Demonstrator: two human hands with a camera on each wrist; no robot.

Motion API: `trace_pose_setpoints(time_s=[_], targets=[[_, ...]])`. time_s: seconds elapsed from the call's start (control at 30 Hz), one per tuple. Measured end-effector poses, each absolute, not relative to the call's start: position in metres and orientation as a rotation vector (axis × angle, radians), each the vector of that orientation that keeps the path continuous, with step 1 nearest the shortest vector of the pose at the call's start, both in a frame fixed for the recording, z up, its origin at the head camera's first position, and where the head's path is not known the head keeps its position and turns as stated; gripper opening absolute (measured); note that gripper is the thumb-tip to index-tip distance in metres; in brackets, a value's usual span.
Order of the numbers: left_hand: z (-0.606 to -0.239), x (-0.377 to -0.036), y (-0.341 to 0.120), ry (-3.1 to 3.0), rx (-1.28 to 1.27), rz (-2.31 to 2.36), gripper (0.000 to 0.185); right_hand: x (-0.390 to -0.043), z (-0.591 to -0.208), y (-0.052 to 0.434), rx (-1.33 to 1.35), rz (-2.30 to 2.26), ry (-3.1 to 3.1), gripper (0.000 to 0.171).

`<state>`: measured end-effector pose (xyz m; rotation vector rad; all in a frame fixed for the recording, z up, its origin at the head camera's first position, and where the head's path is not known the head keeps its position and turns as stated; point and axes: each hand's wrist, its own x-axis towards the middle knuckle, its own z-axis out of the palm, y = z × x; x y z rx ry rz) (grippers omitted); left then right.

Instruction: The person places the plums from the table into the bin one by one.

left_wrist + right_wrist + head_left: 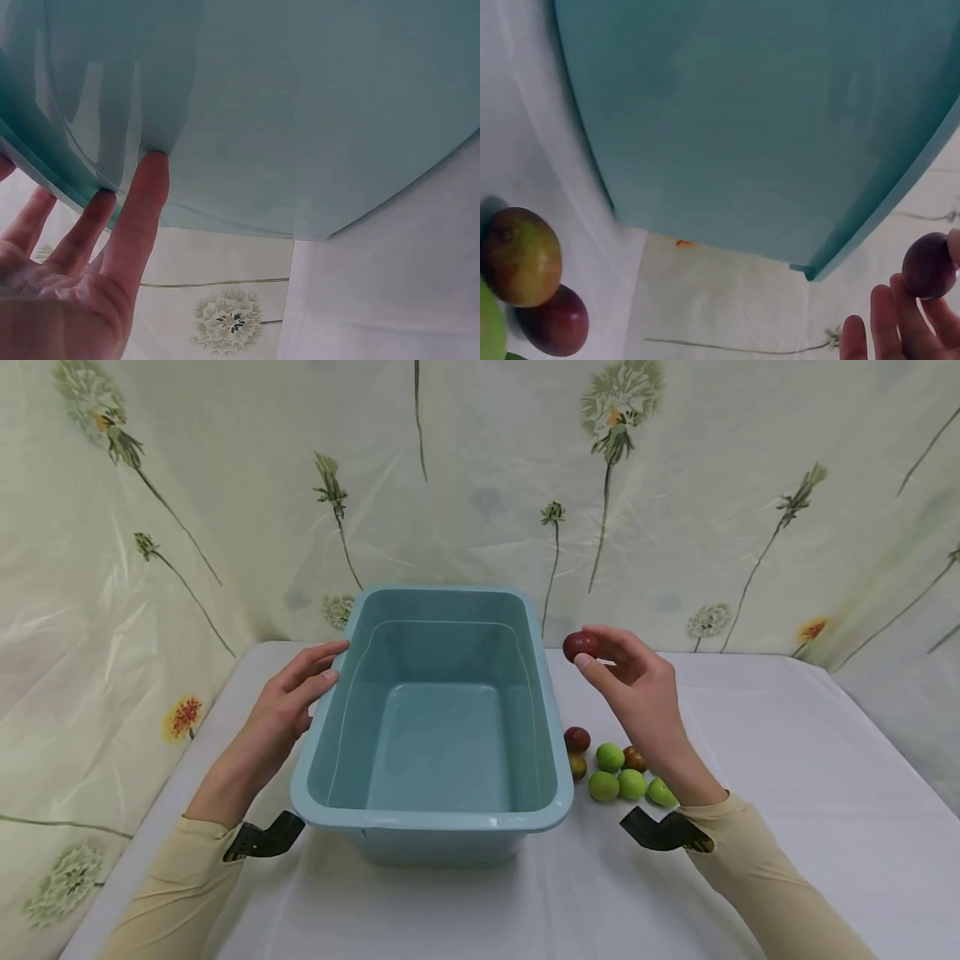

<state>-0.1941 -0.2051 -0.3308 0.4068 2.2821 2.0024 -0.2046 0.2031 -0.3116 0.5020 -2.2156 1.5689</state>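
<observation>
A blue-green plastic basin (441, 747) stands on the white-covered table, with nothing inside. At its left side my left hand (288, 693) rests against the rim; in the left wrist view, fingers (139, 217) lie nearly straight and touch the outer wall. Just beyond the basin's right rim, my right hand (637, 681) pinches a dark red plum (580, 647) between thumb and fingertips, raised above the table. The same plum (929, 266) shows at the right edge of the right wrist view. Below that hand lie several red and green round fruits (611, 757).
Another dark red plum (577, 740) and a reddish-yellow one (521, 256) lie close by the basin's right wall. The white tablecloth (810, 760) stretches to the right. Behind and to the left hangs a dandelion-patterned plastic sheet (480, 477).
</observation>
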Motion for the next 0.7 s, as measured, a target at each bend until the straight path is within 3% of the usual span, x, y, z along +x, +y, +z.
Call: trace_pose_setpoints(time_s=[0.7], targets=[[-0.333, -0.195, -0.203, 2.284, 0.355, 2.034, 0.049, -0.197, -0.267, 0.152, 0.672, 1.499, -2.243, 0.034]])
